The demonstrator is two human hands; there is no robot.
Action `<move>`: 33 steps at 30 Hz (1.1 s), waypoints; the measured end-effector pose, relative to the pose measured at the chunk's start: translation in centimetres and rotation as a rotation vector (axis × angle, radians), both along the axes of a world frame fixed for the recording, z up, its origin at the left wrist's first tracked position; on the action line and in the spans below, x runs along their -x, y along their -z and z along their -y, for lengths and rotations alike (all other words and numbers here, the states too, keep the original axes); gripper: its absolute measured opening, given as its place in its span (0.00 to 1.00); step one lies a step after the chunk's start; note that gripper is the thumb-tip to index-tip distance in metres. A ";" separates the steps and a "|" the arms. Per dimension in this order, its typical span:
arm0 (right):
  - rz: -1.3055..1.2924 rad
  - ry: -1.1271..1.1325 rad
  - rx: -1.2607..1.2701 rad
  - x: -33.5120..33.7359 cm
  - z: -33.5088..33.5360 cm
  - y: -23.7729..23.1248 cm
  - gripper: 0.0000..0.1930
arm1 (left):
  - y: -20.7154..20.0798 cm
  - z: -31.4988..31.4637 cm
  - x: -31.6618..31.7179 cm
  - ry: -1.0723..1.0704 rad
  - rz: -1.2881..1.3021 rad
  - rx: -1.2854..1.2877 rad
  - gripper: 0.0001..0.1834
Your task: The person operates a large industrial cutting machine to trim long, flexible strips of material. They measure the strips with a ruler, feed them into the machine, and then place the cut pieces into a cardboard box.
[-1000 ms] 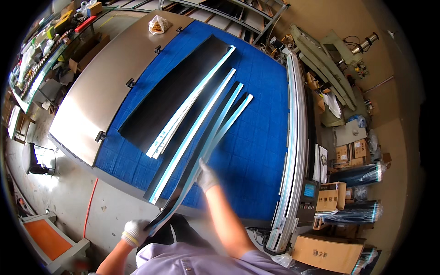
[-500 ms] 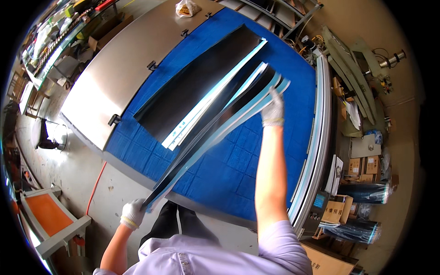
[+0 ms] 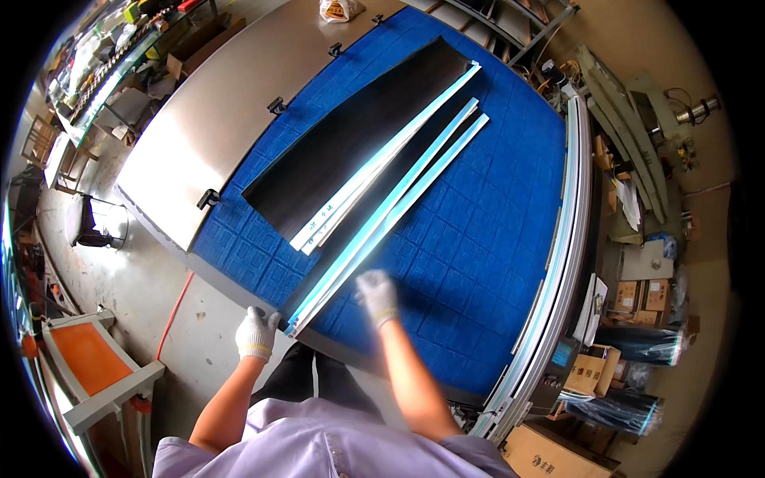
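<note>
Long dark strips with pale blue-white edges lie slantwise on a blue grid-patterned mat. To their left lies a wide dark sheet with a white border that carries handwritten marks. My left hand, in a white knit glove, is just left of the strips' near end, apart from it, thumb and fingers spread. My right hand, gloved too, is over the mat right of the strips' near part and holds nothing that I can see. Motion smears its fingers.
Black clips line the edge of a beige panel on the left. A metal rail runs along the mat's right side. Cardboard boxes and wrapped dark rolls stand beyond it. An orange-topped frame is at lower left.
The strips, held up in both hands before, now lie flat on the mat, let go. My right hand has come back toward me and leftward; my left hand has moved slightly right and up.
</note>
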State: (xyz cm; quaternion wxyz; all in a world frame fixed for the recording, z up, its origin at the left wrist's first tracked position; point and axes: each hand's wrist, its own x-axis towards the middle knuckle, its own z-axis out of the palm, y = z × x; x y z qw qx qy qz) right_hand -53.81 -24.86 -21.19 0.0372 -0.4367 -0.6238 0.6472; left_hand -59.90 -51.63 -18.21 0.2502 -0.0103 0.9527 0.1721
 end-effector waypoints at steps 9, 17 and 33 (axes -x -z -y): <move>0.191 -0.275 -0.129 -0.7 6.7 4.3 0.27 | 2.4 -0.6 0.0 0.007 0.272 -0.552 0.13; -0.456 0.360 0.727 4.7 -1.3 -4.1 0.29 | -12.9 9.0 4.1 0.992 -0.161 -0.283 0.05; -0.754 0.133 0.104 44.8 7.7 -21.2 0.10 | -3.0 41.8 16.5 -0.226 0.030 -0.546 0.14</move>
